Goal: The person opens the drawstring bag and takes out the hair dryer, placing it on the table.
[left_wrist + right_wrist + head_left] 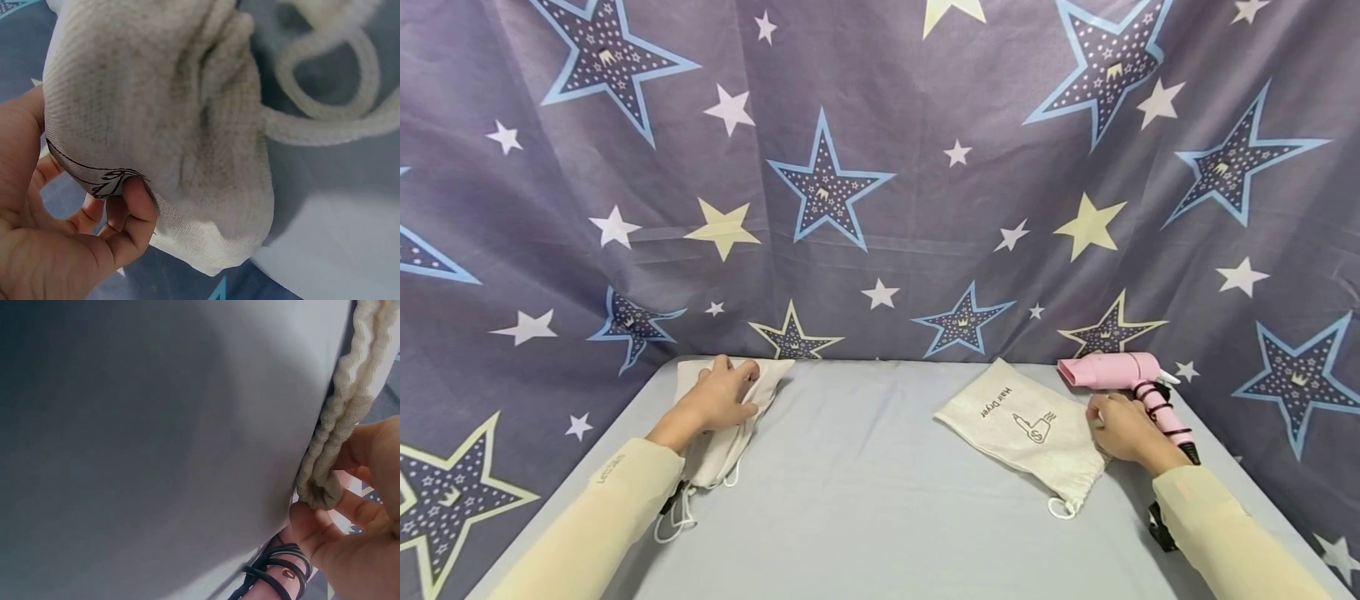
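Observation:
At the table's left, a whitish drawstring bag [700, 458] lies with its cord trailing toward the front. My left hand [718, 398] is over it, and in the left wrist view the curled fingers [139, 203] hold the cloth beside a black print. A second cream drawstring bag [1015, 421], printed "Hair Dryer" with a dryer picture, lies flat at the right. My right hand [1123, 427] pinches its gathered mouth edge [322, 487] between thumb and fingers. Just beyond that hand lies a pink hair dryer [1108, 371], its black cord wound around the handle.
A pale grey cloth covers the table [865, 483]. Behind and along both sides hangs a purple-grey curtain [910, 250] with stars. A white drawstring loop [1062, 508] sticks out from the right bag. The dryer's black plug [1162, 527] lies near the right sleeve.

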A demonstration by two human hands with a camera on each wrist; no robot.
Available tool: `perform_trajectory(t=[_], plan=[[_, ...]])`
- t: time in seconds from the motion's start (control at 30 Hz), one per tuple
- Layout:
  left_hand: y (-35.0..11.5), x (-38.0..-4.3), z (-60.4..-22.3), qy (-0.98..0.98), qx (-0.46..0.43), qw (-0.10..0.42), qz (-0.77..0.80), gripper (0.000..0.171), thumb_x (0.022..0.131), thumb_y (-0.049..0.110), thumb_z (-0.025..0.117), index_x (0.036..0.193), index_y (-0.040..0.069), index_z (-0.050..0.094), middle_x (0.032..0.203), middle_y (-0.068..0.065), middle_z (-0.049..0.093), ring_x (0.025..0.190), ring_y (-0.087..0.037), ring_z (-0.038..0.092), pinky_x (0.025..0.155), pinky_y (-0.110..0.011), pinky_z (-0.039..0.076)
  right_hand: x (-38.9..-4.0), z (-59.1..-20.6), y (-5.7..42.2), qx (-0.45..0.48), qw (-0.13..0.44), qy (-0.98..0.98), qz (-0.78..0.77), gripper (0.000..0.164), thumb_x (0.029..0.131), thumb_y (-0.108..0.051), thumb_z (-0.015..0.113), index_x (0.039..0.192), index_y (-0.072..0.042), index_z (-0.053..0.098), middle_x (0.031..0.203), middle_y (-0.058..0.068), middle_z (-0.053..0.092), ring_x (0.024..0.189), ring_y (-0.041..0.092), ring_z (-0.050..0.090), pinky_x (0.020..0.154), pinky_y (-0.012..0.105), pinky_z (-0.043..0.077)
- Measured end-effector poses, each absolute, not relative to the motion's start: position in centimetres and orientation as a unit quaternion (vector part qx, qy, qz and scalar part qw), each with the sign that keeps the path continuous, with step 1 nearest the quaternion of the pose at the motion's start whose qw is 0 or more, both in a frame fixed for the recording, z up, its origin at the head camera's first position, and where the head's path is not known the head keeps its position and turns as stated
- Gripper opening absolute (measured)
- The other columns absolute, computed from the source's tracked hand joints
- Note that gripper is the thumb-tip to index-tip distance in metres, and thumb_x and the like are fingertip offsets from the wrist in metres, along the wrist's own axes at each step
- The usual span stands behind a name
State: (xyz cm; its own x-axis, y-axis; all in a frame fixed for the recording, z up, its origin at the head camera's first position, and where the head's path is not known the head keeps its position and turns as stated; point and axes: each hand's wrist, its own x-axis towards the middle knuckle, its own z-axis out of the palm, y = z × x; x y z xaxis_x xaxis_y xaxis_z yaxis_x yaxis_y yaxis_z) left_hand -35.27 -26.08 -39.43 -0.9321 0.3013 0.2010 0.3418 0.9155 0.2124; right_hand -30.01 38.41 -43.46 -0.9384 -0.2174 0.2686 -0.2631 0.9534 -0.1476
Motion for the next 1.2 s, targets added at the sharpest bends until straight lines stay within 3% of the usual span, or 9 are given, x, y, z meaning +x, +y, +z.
perform_trajectory(t=[1.2], plan=[[-19.2, -35.6, -39.0, -0.972, -0.184, 0.026, -0.143, 0.045, 0.081, 0.023, 0.077, 0.121, 0.016, 0.055, 0.115, -0.021, 0.042, 0.09, -0.038, 0.047, 0.067, -0.045, 0.046, -29.9, -43.5, 38.3, 0.109, 0.115, -0.982, 0.106, 0.007, 0.08, -0.004, 0.065, 0.086, -0.006, 0.06, 0.083, 0.009, 0.06, 0.085, 0.033, 0.057, 0.076, 0.056, 0.038]])
